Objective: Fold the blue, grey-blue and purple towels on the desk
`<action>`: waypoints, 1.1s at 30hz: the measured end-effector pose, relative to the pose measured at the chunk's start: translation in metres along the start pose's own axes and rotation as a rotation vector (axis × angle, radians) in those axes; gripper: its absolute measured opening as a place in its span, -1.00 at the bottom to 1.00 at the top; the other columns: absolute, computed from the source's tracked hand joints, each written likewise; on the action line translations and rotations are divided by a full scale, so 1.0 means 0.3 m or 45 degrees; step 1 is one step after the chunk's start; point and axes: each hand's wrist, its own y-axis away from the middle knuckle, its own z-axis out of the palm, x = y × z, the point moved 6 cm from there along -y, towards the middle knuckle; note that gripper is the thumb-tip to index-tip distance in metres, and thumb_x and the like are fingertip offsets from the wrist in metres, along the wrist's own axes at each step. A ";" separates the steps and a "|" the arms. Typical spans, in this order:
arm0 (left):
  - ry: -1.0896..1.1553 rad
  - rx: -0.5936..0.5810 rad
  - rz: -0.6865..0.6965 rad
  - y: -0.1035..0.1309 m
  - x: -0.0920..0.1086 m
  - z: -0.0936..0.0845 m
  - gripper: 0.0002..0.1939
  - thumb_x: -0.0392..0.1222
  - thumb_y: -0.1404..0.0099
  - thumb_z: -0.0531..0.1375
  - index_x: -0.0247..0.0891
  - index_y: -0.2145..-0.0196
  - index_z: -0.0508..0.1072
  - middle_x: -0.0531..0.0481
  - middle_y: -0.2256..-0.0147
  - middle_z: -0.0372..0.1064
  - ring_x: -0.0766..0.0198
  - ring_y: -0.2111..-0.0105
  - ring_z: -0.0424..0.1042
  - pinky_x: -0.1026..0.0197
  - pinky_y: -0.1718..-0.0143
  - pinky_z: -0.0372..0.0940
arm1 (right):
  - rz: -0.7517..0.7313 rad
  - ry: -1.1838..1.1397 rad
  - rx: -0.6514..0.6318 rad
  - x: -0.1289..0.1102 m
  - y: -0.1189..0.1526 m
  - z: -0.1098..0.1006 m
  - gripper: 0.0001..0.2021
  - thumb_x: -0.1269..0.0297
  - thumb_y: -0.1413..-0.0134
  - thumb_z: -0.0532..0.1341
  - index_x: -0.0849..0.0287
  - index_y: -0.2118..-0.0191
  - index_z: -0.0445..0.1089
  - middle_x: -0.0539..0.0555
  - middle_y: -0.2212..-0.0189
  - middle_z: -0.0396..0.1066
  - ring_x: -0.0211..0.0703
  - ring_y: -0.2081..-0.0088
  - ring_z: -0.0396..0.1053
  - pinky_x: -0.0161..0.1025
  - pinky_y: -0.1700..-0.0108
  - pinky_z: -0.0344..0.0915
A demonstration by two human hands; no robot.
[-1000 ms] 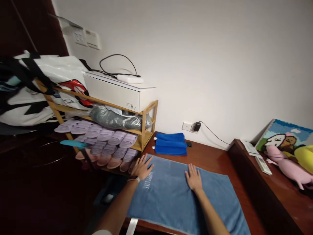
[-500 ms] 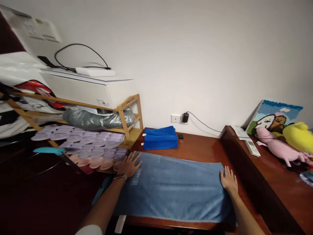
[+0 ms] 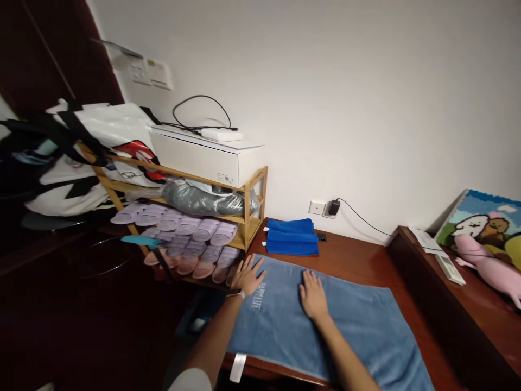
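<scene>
A blue-grey towel [image 3: 358, 315] with "HAPPY LIFE" lettering lies spread over the brown wooden table [image 3: 350, 255], its near part hanging past the front edge. My left hand [image 3: 247, 276], with a watch at the wrist, rests flat on the towel's far left corner, fingers spread. Flat on the towel's upper middle lies my right hand [image 3: 314, 296], palm down and holding nothing. Behind the towel, two folded bright blue cloths [image 3: 292, 243] sit near the wall. A white tag [image 3: 237, 367] hangs at the towel's near left.
On the left stands a wooden rack [image 3: 247, 217] with purple and pink slippers [image 3: 205, 229] and a white box [image 3: 203, 157] on top. A raised ledge [image 3: 423, 293] borders the table at right, with a remote [image 3: 450, 269] and a pink plush toy [image 3: 486, 266] beyond.
My right hand has moved left from the towel's right edge to its middle. My left hand stays at the left corner. The view has turned to the left.
</scene>
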 end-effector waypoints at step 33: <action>-0.114 -0.048 -0.034 -0.017 -0.017 0.002 -0.37 0.08 -0.50 0.14 0.02 -0.46 0.31 -0.10 -0.51 0.15 -0.07 -0.52 0.05 -0.22 -0.50 -0.02 | 0.731 0.367 0.075 0.909 0.158 -0.292 -0.34 0.38 -0.34 -0.10 0.42 -0.47 0.25 0.39 -0.53 0.06 0.32 -0.55 -0.02 0.34 -0.52 -0.13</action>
